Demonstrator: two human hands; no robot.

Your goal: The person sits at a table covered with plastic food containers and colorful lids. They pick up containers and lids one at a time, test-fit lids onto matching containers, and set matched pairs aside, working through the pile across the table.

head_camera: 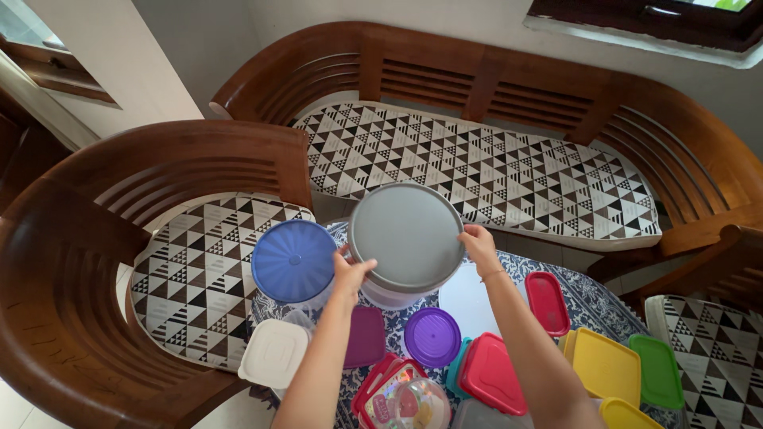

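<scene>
So I've got both hands on the big round grey plastic lid point(407, 234), my left hand point(350, 274) pinching its lower left rim and my right hand point(479, 242) gripping the right rim. The lid sits over a clear round tub point(387, 295), up near the far edge of the small table with the blue patterned cloth point(592, 300), right in front of the wooden bench with the triangle-print cushion point(485, 171).

What worries me: the lid looks tilted toward me, so I reckon it isn't seated all round. If I press one side only, the other side could pop up, or the tub could skate off the far edge toward the bench, since nothing is bracing it.

Second thing, it's crowded. The round blue-lidded container point(294, 262) is just beside my left hand at the table's left edge, and my wrist could knock it over the side. The round purple lid point(432, 336) and the red rectangular lid point(492, 373) lie right under my forearms near the middle, so a careless elbow drags those too. The yellow lid point(606, 365) and green lid point(658, 369) toward the right edge seem safe enough.
</scene>
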